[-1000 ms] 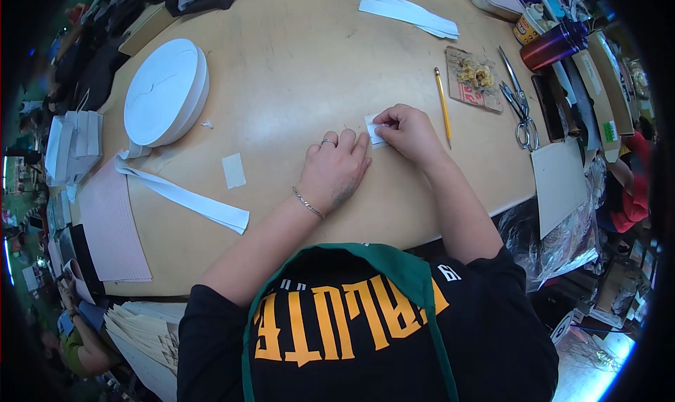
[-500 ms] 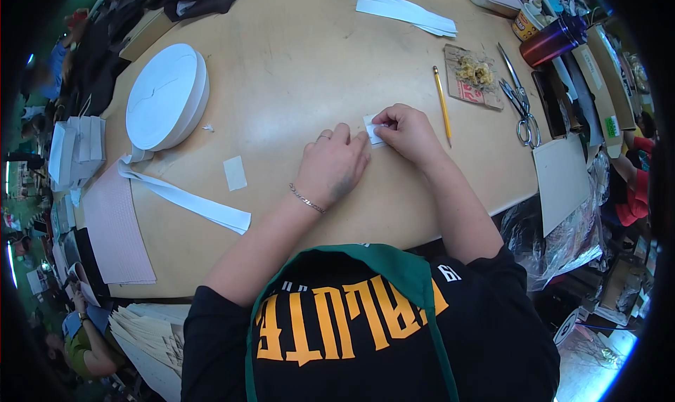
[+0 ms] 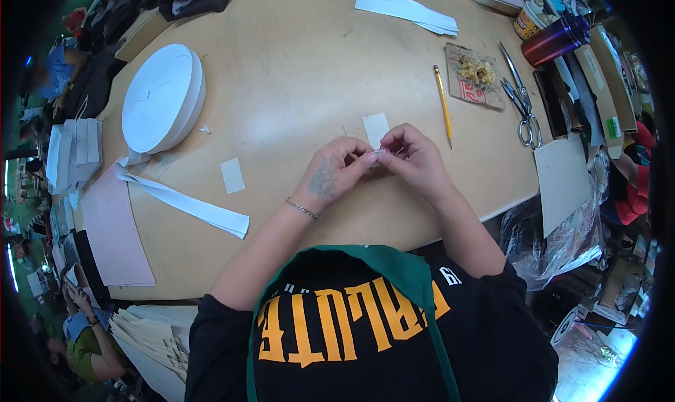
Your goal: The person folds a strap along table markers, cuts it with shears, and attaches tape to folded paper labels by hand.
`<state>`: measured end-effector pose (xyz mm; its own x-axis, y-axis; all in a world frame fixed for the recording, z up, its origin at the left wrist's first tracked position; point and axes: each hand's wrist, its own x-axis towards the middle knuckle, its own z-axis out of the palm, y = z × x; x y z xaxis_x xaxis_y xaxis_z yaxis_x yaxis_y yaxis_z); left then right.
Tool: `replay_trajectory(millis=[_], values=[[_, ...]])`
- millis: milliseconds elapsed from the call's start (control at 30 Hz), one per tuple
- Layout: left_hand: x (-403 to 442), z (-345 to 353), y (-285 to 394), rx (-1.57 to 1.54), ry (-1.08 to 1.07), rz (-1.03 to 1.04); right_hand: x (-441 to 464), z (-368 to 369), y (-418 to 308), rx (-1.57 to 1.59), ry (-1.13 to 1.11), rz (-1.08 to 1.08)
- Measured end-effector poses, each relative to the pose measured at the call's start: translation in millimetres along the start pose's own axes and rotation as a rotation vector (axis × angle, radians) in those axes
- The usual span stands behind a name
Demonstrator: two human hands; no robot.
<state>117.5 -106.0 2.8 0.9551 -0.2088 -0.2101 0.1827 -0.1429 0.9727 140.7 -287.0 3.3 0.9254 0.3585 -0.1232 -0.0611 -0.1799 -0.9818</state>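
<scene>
My left hand (image 3: 337, 169) and my right hand (image 3: 416, 161) meet above the table, fingertips pinched together. Between them is a small whitish piece (image 3: 378, 154), mostly hidden by the fingers; its kind is hard to make out. Just beyond the hands lies a cream paper rectangle (image 3: 376, 127) flat on the table. A similar pale rectangle (image 3: 232, 176) lies to the left of my left hand. To the right of my right hand is a yellow pencil (image 3: 443, 105).
Left on the table (image 3: 281, 65) are a large white roll (image 3: 158, 100), its loose strip (image 3: 190, 204) and a pink sheet (image 3: 116, 230). On the right are scissors (image 3: 522, 100), a cardboard piece (image 3: 460, 86) with a yellowish lump, and a bottle (image 3: 555, 40). White strips (image 3: 404, 8) lie at the back.
Both hands have drawn back toward the body, lifting a small whitish piece off the paper rectangle, which now shows uncovered. My left fingers went from lying flat to pinching.
</scene>
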Motion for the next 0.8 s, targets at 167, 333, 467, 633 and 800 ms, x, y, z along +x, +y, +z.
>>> replay_trajectory(millis=[167,333,467,633,800], values=[[-7.2,-11.9,-5.7,0.298,0.185,0.284,22.0,-21.5,8.7,-0.233,0.034,-0.188],[-7.5,-22.3,-10.8,0.330,0.299,0.313,52.4,-31.0,-5.0,-0.751,-0.003,-0.242],[-12.2,-23.0,-14.5,0.351,0.278,0.338,50.8,-22.9,-7.2,-0.833,0.008,-0.256],[-11.5,-23.0,-15.0,0.394,0.271,0.361,55.8,-22.2,-15.6,-0.884,-0.055,-0.139],[-12.2,-23.1,-14.2,0.408,0.267,0.367,63.4,-22.3,-20.3,-0.905,-0.133,-0.028]])
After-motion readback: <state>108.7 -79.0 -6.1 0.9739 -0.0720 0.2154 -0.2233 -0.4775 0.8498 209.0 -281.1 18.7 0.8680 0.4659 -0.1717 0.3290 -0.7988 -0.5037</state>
